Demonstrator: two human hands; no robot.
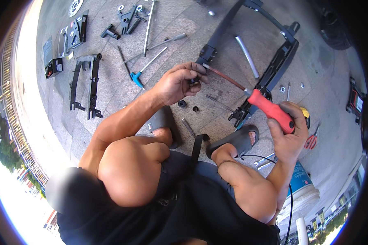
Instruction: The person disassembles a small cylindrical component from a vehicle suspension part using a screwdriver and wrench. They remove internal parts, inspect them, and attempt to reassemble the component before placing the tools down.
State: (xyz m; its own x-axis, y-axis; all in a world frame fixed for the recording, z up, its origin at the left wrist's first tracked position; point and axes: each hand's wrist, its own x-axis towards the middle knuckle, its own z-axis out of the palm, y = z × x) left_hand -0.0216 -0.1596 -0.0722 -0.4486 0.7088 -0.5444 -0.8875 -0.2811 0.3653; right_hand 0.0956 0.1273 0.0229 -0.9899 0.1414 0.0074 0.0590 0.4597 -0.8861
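Right hand clamped on the red-handled screwdriver, its rusty shaft reaching the left hand, fingers pinched around its tip. Black frame just beyond; blue-handled wrench lies left.

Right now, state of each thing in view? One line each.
left hand: closed, pinching the tip end of the tool shaft.
right hand: gripping the red handle.
red-handled tool: held off the ground, shaft slanting up-left.
black frame: lying on the pavement.
blue-handled T-wrench: lying loose on the ground.
red pliers: lying on the ground.
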